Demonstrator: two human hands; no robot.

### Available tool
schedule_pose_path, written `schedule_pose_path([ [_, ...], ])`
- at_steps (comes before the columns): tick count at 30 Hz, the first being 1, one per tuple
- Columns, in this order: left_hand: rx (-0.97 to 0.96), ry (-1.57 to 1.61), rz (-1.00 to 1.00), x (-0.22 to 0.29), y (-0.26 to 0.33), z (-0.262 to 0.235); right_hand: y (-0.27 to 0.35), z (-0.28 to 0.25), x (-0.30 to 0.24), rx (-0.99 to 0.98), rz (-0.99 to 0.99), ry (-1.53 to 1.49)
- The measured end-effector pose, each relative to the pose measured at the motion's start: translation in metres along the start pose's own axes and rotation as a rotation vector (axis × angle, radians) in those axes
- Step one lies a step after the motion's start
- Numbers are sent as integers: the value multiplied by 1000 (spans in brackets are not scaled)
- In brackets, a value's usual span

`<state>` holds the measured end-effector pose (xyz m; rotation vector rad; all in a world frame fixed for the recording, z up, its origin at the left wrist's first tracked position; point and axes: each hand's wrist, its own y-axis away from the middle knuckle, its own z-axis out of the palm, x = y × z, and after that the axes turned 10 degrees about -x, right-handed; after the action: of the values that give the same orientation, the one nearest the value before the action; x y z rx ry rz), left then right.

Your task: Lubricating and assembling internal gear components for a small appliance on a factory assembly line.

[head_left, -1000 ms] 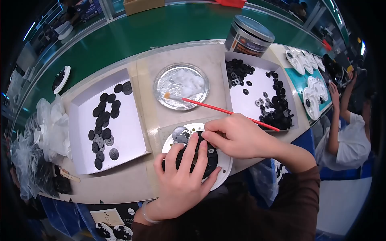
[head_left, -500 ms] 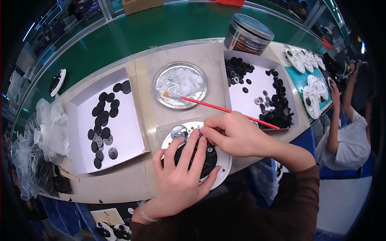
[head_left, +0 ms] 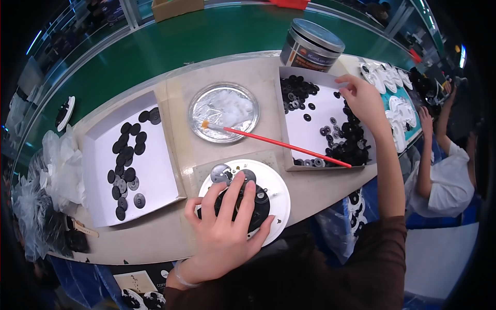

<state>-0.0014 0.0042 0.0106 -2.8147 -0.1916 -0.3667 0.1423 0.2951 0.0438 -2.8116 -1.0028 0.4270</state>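
Observation:
On a round white plate [head_left: 279, 196] near the front of the bench sits a black rounded housing [head_left: 261, 209]. My left hand [head_left: 222, 222] lies across this housing, fingers spread, the thumb by its right side. Two grey discs, one a shiny grey disc [head_left: 221, 173], show just beyond my fingertips. My right hand [head_left: 364, 101] is over the far right part of a white box [head_left: 310, 132], thumb and forefinger bent and slightly apart, with nothing visible between them. Below these fingertips lies a small black gear [head_left: 337, 95]. Many small black gears [head_left: 349, 142] fill the box's right side.
Larger dark discs [head_left: 124, 150] lie in a left white box [head_left: 155, 181]. A red-handled brush [head_left: 287, 146] spans from a foil dish [head_left: 223, 106] of white paste to the right box. A tin [head_left: 312, 44] stands behind. Another person's hand [head_left: 426, 121] is at far right.
My right hand has left the plate and reached right and away, over the box of small gears. My left hand stays on the housing. The whole view has shifted slightly.

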Motion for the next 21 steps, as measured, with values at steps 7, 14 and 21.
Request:
schedule_pose_path([
  [7, -2, -32, -7, 1, -1, -2, -26, 15, 21, -235, 59, 144],
  [14, -14, -35, -13, 2, -1, -2, -33, 17, 22, -193, 22, -73],
  [21, -18, -6, -18, 2, -2, -2, -44, 48, 6, -353, -188, -179],
])
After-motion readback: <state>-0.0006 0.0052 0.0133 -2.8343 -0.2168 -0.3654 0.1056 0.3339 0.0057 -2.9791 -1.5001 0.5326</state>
